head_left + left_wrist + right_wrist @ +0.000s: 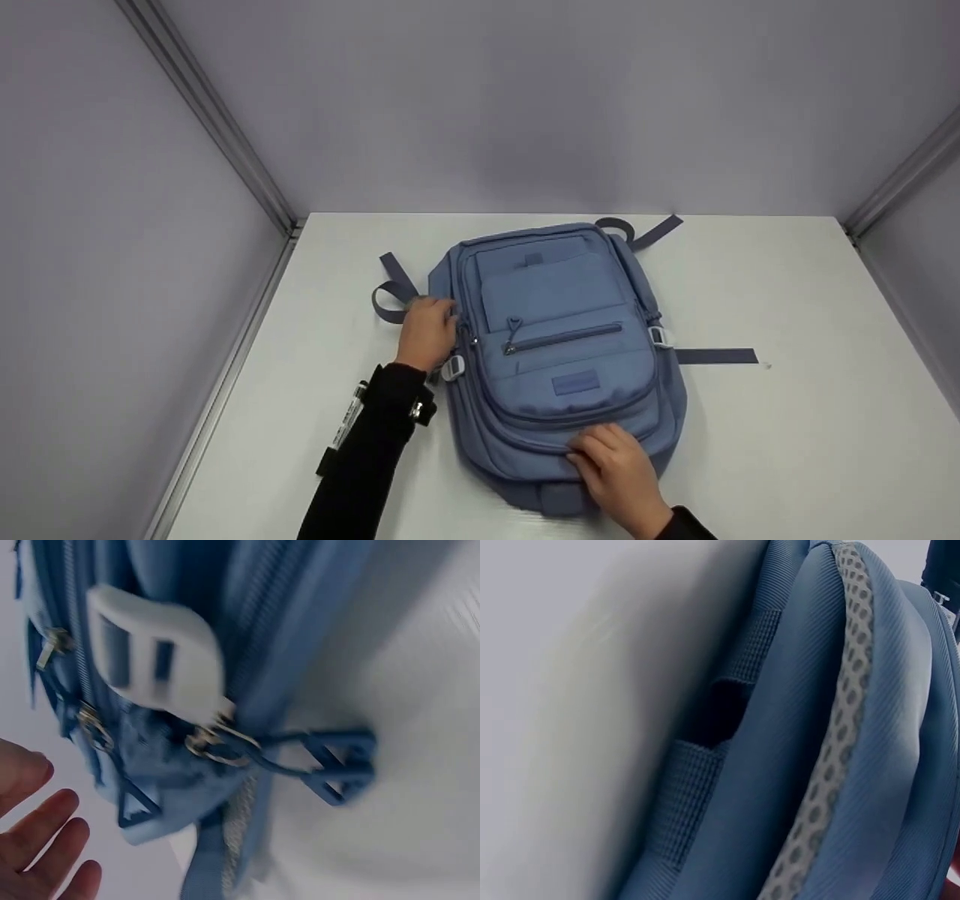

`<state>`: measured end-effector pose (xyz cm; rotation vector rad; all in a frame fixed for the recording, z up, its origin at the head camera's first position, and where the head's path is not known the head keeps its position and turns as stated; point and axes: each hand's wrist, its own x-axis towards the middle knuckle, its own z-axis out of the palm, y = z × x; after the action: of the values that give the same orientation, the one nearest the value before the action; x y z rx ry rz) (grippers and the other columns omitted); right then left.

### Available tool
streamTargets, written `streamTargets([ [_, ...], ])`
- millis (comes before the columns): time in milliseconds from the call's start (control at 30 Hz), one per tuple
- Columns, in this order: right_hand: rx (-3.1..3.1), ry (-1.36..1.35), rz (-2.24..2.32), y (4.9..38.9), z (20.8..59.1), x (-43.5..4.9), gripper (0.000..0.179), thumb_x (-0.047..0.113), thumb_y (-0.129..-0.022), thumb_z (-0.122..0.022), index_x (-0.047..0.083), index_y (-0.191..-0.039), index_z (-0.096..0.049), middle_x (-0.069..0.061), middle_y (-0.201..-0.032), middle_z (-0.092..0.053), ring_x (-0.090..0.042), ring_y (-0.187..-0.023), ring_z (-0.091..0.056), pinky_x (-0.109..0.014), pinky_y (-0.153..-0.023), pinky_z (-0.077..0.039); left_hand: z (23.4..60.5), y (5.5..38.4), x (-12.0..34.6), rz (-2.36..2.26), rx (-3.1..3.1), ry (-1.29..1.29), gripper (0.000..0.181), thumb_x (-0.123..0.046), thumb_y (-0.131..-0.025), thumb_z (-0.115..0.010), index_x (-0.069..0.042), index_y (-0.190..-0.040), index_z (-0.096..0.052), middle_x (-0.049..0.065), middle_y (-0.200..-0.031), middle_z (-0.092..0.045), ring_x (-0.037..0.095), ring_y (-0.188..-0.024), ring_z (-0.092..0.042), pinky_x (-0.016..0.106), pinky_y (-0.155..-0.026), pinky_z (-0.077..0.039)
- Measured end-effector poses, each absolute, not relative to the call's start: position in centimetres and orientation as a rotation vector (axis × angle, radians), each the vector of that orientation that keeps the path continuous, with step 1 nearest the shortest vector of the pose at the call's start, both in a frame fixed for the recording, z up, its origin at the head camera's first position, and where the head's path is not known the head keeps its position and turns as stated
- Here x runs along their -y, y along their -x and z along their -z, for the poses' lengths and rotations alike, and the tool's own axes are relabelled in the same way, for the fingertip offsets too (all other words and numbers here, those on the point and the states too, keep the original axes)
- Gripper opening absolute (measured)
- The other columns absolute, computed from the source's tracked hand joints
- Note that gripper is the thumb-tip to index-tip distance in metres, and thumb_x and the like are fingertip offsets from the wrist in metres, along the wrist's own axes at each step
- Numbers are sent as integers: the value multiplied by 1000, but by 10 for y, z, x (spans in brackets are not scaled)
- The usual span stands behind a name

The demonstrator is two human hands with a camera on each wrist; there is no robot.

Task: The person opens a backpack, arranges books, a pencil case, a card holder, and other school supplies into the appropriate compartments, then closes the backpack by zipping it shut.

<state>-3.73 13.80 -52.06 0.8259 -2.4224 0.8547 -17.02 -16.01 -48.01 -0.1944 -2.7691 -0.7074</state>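
A blue backpack [555, 300] lies on the white table with its front pocket and zips facing up. At its left side is my left hand [426, 334], beside a white buckle [453, 368]. In the left wrist view the fingers [45, 840] are spread and loosely bent, apart from the hanging zip pulls [337, 765]. My right hand [619, 476] pinches the backpack's near edge with bent fingers and thumb. The right wrist view mostly takes in the backpack's padded side, with grey mesh [829, 742] and webbing [690, 799]; the fingertips are hidden there.
Dark straps stick out at the left [397, 281], far right [656, 232] and right [716, 356] of the backpack. The white table [810, 420] meets grey walls [525, 105] at the back and sides. A strapped-on device [349, 420] sits on the left sleeve.
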Motion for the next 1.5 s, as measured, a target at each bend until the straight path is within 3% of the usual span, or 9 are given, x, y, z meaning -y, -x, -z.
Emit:
streamTargets([
  [67,2426,-826,-861,38,521,-138,14,13,-80,-81,19,-86,-70,8,-85,-64,-8,-78,-57,-22,-74,-45,476,171,156,777,2836,208,24,-6,-92,-65,0,-115,-70,22,-112,-69,41,-109,-63,50,-98,-49],
  [200,2420,-840,-874,38,520,-137,20,10,-76,-83,18,-88,-71,8,-88,-65,-8,-80,-58,-22,-76,-45,475,172,150,881,2961,205,27,-6,-95,-62,-1,-122,-66,22,-121,-65,39,-118,-60,49,-103,-47],
  [367,2406,-849,-894,37,518,-138,30,3,-68,-87,17,-89,-71,7,-90,-64,-8,-81,-58,-19,-77,-44,484,171,149,952,2959,177,19,-3,-93,-64,2,-111,-68,21,-108,-65,35,-102,-63,47,-92,-51],
  [667,2452,-818,-855,40,517,-152,30,11,-69,-88,19,-92,-71,7,-93,-65,-8,-85,-59,-28,-76,-47,497,163,149,817,2906,270,3,1,-90,-64,-1,-91,-67,16,-93,-57,32,-87,-62,45,-80,-53],
  [800,2445,-852,-835,41,520,-159,31,13,-69,-89,19,-95,-73,5,-96,-67,-10,-91,-61,-28,-82,-47,506,159,151,593,2825,382,9,0,-91,-65,-3,-84,-60,14,-86,-54,30,-77,-57,44,-71,-49],
  [967,2450,-919,-820,39,521,-166,38,20,-70,-89,18,-105,-73,3,-104,-68,-13,-97,-63,-27,-87,-47,511,149,159,328,2751,480,13,3,-87,-66,-3,-88,-55,13,-82,-54,30,-74,-55,42,-68,-47],
  [1133,2494,-916,-781,36,524,-171,49,33,-68,-89,18,-111,-72,2,-109,-68,-15,-100,-64,-34,-85,-50,515,131,165,137,2676,498,12,4,-88,-63,2,-97,-56,14,-87,-57,28,-79,-58,40,-71,-51],
  [1333,2510,-838,-755,32,525,-167,45,24,-64,-91,17,-105,-73,2,-104,-69,-15,-94,-64,-36,-78,-51,514,106,151,163,2677,514,10,6,-88,-60,2,-96,-55,14,-88,-59,26,-78,-58,37,-69,-51],
  [1500,2524,-788,-721,30,527,-162,43,22,-64,-91,17,-102,-73,3,-102,-69,-13,-92,-62,-35,-75,-49,512,83,131,238,2671,558,9,7,-90,-58,1,-97,-53,13,-87,-58,25,-81,-61,36,-76,-54],
])
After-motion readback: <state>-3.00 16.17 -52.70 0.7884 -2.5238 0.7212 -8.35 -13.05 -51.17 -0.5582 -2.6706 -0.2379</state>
